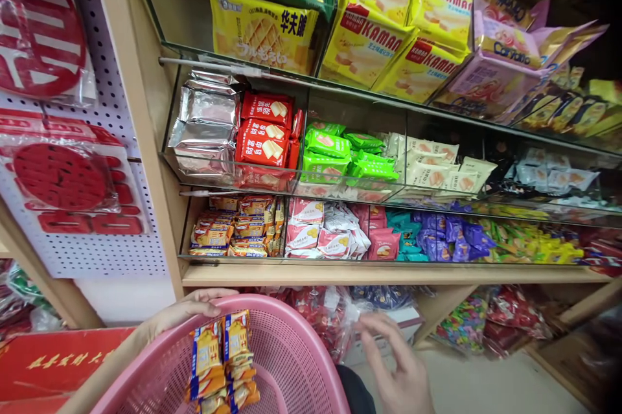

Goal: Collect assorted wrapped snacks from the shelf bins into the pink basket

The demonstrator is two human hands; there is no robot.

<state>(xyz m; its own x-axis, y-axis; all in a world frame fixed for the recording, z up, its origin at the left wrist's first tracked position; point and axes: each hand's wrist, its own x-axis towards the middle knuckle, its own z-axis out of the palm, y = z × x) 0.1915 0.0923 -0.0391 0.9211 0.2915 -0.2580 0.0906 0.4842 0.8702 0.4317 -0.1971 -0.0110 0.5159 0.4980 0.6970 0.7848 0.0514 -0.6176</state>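
A pink plastic basket (311, 343) with perforated walls is in front of me at the bottom. My left hand (187, 311) has its fingers over the rim at the far left and grips it. Inside the basket lie several small orange-and-yellow snack packets (226, 362), stacked in two rows. To the right of the basket, my right hand (396, 362) is apart from it, slightly blurred, with fingers spread and bent and nothing visible in them. Matching orange packets (238, 226) fill the lower left shelf compartment above the basket.
Glass-fronted shelves hold red packets (265, 129), green packets (330, 148), white-and-pink packets (306, 226) and purple packets (451, 236). Large yellow biscuit bags (369, 45) fill the top. Below the wooden ledge (340, 273) are bagged goods. A red box (53, 362) lies left.
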